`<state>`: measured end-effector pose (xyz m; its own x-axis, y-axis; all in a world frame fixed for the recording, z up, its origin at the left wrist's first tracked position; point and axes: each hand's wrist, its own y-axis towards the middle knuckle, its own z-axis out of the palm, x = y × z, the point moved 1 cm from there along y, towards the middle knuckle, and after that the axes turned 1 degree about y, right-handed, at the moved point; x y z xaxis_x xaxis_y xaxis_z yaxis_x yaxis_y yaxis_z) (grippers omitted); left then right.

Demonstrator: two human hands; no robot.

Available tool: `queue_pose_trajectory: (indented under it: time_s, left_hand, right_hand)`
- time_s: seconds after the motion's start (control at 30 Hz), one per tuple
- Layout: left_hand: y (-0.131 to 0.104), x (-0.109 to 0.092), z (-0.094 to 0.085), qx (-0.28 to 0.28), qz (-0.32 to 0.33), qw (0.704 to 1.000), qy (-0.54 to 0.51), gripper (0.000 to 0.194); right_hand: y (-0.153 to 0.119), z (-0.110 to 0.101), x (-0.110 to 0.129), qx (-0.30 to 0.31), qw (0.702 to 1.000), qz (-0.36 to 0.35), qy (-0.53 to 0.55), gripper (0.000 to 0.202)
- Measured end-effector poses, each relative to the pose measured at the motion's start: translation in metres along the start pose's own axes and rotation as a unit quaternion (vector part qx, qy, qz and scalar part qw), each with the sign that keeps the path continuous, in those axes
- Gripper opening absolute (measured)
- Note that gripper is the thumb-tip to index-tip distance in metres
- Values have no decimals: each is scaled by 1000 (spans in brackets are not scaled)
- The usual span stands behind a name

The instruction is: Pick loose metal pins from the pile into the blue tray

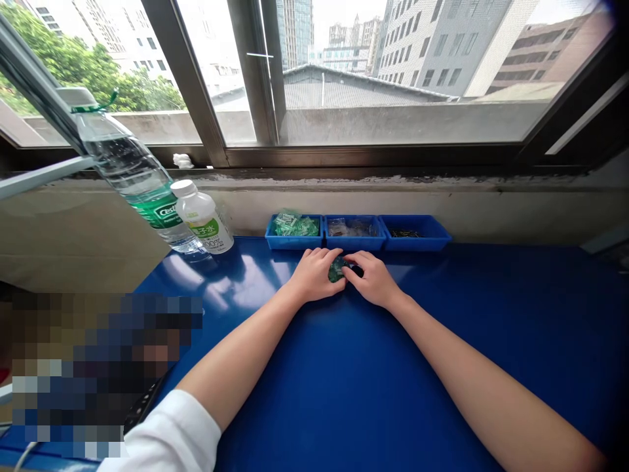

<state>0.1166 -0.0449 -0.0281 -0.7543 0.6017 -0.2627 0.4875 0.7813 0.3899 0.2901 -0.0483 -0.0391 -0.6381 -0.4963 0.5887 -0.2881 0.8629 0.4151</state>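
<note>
On the blue table, my left hand (318, 274) curls its fingers and thumb around a small, clear-looking packet with green in it (337, 269). From the other side, my right hand (373, 278) pinches at the packet's right edge with thumb and forefinger. Much of the packet is covered by fingers, so its exact kind does not show. Just beyond my hands stands a blue tray (295, 245) filled with green and white packets. Beside it, a second blue tray (354, 244) holds clear plastic bags, and a third blue tray (417, 245) has thin dark pieces in it.
A large water bottle (132, 170) and a smaller white bottle (202, 219) stand at the table's back left corner. The window wall (246, 203) runs along the far edge. A blurred-out area (113, 367) with a dark object lies at the left.
</note>
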Motion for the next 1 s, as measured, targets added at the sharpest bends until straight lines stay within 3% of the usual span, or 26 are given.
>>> queue_pose_trajectory:
  time_s: [0.13,0.27,0.43,0.67,0.77,1.0]
  left_hand:
    - [0,1,3,-56,20,997,-42,57]
    - [1,0,1,-112,48,991,-62,52]
    - [1,-1,-1,-107,71,991,-44,49]
    - [0,-2,-3,-99,109,989,21,45]
    - [0,-3,-2,-137,96,985,30,39]
    - [4,10,-8,-204,-14,978,34,34]
  right_hand:
    - [1,-2,0,-3,996,67,55,36]
    - [1,-4,-3,-3,976,126,178,51]
    - [4,-5,-4,-37,916,151,369,52]
    - [6,-5,-2,-77,880,196,425,54]
    - [7,-6,-1,-91,875,204,429,55]
    - [8,-7,1,-109,870,224,426,51]
